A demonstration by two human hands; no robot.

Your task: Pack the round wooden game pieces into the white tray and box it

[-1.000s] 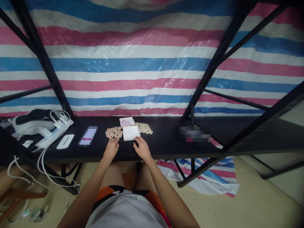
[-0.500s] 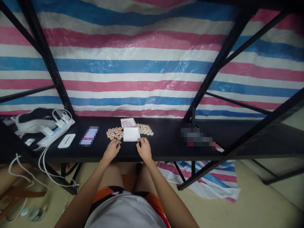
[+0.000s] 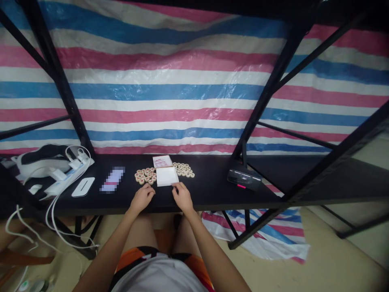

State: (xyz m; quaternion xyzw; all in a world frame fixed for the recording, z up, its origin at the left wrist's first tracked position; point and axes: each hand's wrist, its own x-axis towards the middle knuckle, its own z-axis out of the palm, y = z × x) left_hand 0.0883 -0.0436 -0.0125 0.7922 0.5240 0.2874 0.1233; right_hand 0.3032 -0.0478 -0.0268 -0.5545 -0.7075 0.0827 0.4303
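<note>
My left hand [image 3: 143,197] rests on the black tabletop [image 3: 209,190] with its fingers loosely bent and a little apart, and nothing shows in it. Just beyond it lies a cluster of round Chinese chess pieces [image 3: 146,176] with red markings. A shallow white box [image 3: 167,177] lies open in the middle, its inside bare. My right hand [image 3: 182,196] is at the box's near right corner, fingers stretched towards it and seemingly touching the edge. Behind the box is a flap or lid [image 3: 162,161] with red print. More chess pieces [image 3: 184,170], darkly marked, lie to the right.
To the left are a blurred-out phone-like object [image 3: 112,180], a flat white device [image 3: 83,186] and a power strip [image 3: 68,176] with trailing white cables. A dark glossy device [image 3: 244,179] sits at right by the black frame post. Striped sheeting [image 3: 170,89] hangs behind.
The view has shifted slightly, so the table sits lower in the picture. My hands, the box and the pieces keep nearly the same places relative to each other.
</note>
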